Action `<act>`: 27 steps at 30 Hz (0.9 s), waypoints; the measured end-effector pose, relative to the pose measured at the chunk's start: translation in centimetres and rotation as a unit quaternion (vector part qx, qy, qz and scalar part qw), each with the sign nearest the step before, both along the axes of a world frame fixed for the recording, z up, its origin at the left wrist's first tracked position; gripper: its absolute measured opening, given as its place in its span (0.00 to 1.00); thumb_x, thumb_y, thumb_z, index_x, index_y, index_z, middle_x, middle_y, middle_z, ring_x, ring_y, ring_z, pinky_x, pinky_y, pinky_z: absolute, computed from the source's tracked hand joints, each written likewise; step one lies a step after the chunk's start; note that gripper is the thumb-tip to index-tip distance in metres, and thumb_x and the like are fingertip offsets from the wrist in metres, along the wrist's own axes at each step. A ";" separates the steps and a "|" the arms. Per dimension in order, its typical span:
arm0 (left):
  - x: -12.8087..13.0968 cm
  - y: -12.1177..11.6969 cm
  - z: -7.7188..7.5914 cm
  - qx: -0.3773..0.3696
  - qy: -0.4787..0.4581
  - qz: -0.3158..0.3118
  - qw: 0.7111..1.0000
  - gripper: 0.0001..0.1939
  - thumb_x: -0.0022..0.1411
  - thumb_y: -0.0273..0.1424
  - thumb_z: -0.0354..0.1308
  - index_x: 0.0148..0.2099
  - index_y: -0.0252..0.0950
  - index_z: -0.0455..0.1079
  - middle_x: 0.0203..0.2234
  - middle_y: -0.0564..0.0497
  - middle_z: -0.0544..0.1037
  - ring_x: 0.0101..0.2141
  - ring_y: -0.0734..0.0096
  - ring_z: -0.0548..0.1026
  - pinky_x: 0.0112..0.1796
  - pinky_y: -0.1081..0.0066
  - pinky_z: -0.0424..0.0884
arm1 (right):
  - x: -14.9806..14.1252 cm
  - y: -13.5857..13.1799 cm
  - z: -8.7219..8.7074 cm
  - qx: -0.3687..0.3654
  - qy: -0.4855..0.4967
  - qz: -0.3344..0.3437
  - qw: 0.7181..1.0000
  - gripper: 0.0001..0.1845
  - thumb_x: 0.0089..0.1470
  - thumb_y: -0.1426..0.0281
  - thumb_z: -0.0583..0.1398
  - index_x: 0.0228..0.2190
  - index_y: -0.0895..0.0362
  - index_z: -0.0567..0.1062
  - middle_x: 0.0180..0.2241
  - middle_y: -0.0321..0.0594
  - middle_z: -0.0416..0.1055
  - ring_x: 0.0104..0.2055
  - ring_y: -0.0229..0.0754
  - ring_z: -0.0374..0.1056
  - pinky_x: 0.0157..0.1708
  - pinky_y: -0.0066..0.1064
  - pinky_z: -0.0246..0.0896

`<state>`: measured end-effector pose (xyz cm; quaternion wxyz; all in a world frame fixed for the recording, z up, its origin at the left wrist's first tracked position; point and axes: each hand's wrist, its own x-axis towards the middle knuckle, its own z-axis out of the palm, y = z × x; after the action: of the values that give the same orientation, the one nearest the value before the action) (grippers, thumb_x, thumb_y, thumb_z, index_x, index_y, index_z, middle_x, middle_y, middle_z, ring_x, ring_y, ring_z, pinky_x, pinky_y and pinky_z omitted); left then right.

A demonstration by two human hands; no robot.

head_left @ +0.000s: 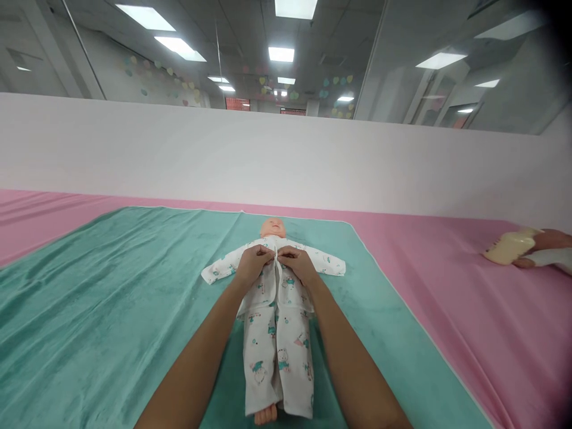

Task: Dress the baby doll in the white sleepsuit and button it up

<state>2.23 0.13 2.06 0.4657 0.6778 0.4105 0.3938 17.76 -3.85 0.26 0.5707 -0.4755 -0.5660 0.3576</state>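
Observation:
A baby doll (273, 227) lies on its back with its head away from me, dressed in a white printed jacket (263, 289) and matching trousers (295, 363). The sleeves are spread out to both sides. My left hand (254, 263) pinches the jacket's left front edge at the chest. Close beside it, my right hand (297, 262) pinches the opposite edge. Below my fingers the two fronts meet with a narrow gap. Any fastener between the fingertips is too small to make out. One bare foot (266, 414) pokes out of a trouser leg.
A teal blanket (134, 310) lies under the doll, over a pink sheet (447, 268). At the far right, on the pink sheet, rests a pale yellow diaper-like item (509, 245) with doll-like limbs. Behind stands a low white wall (268, 161) with glass above.

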 end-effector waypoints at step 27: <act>0.6 -0.5 0.5 0.072 0.121 0.046 0.989 0.10 0.49 0.28 0.54 0.35 0.34 0.72 0.29 0.52 0.76 0.33 0.72 0.72 0.33 0.75 0.65 | 0.0 0.6 -0.4 0.030 -0.050 -0.002 0.998 0.10 0.43 0.69 0.60 0.26 0.59 0.64 0.36 0.37 0.67 0.31 0.33 0.57 0.33 0.27 0.52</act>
<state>2.83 -0.33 2.55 0.3439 0.7330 0.4648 0.3584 17.74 -3.30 -0.16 0.5564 -0.4764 -0.6031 0.3156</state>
